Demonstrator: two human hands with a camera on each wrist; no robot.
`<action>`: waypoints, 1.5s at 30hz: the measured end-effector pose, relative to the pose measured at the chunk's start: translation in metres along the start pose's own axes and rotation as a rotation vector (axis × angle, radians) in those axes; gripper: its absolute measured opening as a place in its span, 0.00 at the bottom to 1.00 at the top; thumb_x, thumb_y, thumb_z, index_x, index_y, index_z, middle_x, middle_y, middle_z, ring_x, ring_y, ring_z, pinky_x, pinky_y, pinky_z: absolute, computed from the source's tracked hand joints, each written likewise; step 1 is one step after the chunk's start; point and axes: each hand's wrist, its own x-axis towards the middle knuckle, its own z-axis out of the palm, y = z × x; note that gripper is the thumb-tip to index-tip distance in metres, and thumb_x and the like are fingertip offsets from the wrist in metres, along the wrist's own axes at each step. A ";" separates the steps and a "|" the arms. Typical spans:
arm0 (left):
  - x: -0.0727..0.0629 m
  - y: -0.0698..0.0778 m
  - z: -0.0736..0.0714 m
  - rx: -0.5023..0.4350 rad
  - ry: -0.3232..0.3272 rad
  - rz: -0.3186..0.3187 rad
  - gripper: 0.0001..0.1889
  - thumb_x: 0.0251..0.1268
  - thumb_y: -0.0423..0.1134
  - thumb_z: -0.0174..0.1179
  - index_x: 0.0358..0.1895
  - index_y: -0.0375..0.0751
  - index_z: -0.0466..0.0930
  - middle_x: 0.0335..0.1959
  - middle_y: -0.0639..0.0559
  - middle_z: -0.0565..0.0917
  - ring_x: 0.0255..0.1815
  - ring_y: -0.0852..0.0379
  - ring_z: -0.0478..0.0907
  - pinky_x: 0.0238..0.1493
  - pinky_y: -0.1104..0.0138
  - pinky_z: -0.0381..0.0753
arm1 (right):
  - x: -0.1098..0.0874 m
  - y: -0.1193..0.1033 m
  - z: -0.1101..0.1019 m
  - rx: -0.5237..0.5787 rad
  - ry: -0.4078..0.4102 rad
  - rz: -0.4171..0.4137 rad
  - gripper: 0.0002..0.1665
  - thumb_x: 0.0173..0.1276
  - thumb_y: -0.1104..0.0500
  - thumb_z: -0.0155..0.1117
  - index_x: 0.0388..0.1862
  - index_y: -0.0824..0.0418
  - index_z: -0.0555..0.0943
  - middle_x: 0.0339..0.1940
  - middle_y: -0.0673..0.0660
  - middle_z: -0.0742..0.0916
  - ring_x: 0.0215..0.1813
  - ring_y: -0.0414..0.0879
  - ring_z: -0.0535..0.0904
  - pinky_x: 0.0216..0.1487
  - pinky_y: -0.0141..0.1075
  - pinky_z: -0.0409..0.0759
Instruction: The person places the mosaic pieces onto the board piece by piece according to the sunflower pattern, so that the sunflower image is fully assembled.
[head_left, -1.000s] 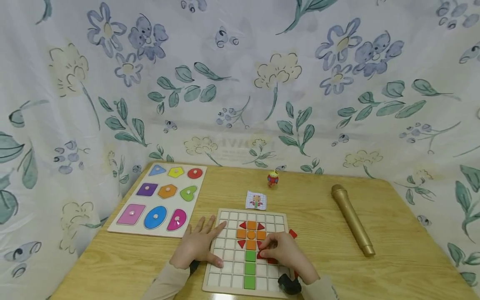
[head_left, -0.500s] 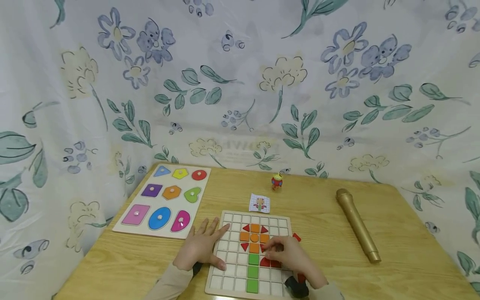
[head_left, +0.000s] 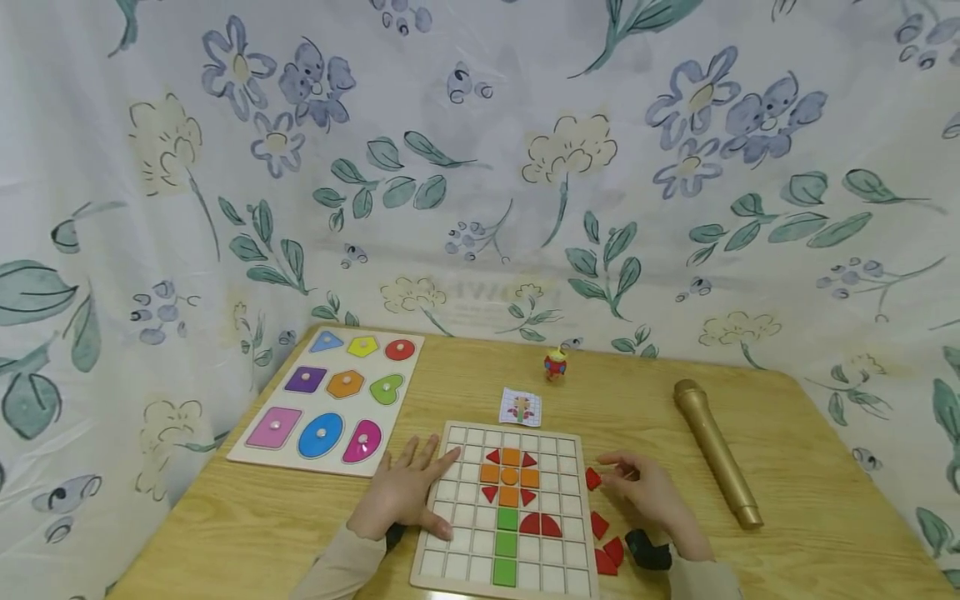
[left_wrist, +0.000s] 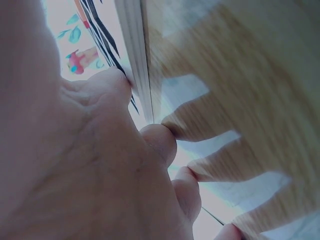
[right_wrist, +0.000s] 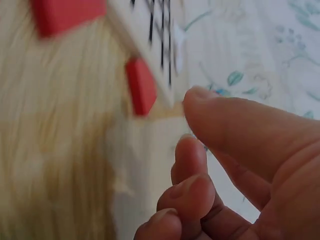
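A white grid board (head_left: 465, 567) lies on the table, with orange squares, an orange disc (head_left: 510, 477), red triangles and green squares (head_left: 507, 544) set in its cells. Two red quarter-circle pieces (head_left: 541, 525) sit side by side right of the green column. My left hand (head_left: 401, 496) rests spread on the board's left edge; the left wrist view shows its fingertips beside the rim. Right of the board, my right hand (head_left: 648, 492) hovers with fingers loosely bent, nearest a loose red piece (right_wrist: 140, 87). A gap shows between thumb and fingers, and nothing is held.
Several more loose red pieces (head_left: 607, 560) lie along the board's right edge. Behind the board are a small pattern card (head_left: 521, 407) and a toy figure (head_left: 555, 365). A knobbed shape puzzle (head_left: 352, 429) lies left, a gold microphone (head_left: 716, 454) right. Floral cloth (head_left: 480, 208) hangs behind.
My right hand has let go of a red quarter-circle on the board and moved right, off the board, to the loose red pieces. The left hand keeps its place on the board.
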 end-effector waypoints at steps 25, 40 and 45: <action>-0.001 -0.001 0.007 -0.016 0.001 0.009 0.59 0.32 0.66 0.74 0.75 0.55 0.58 0.78 0.41 0.55 0.78 0.32 0.48 0.68 0.30 0.50 | -0.004 0.011 0.006 -0.116 -0.058 -0.046 0.09 0.59 0.62 0.70 0.37 0.59 0.79 0.25 0.49 0.79 0.26 0.32 0.69 0.30 0.26 0.66; 0.002 -0.002 0.000 0.000 0.010 0.011 0.58 0.33 0.66 0.73 0.75 0.55 0.58 0.78 0.40 0.55 0.77 0.32 0.49 0.69 0.30 0.50 | -0.003 0.008 -0.011 0.222 -0.333 -0.039 0.18 0.73 0.57 0.58 0.51 0.71 0.76 0.36 0.54 0.86 0.29 0.35 0.75 0.28 0.30 0.73; 0.002 -0.001 0.001 -0.006 0.005 0.011 0.58 0.33 0.66 0.73 0.75 0.55 0.58 0.78 0.41 0.55 0.78 0.32 0.48 0.69 0.30 0.49 | -0.005 0.003 -0.006 0.250 -0.377 -0.015 0.19 0.72 0.57 0.58 0.52 0.72 0.76 0.35 0.54 0.87 0.30 0.36 0.76 0.30 0.29 0.74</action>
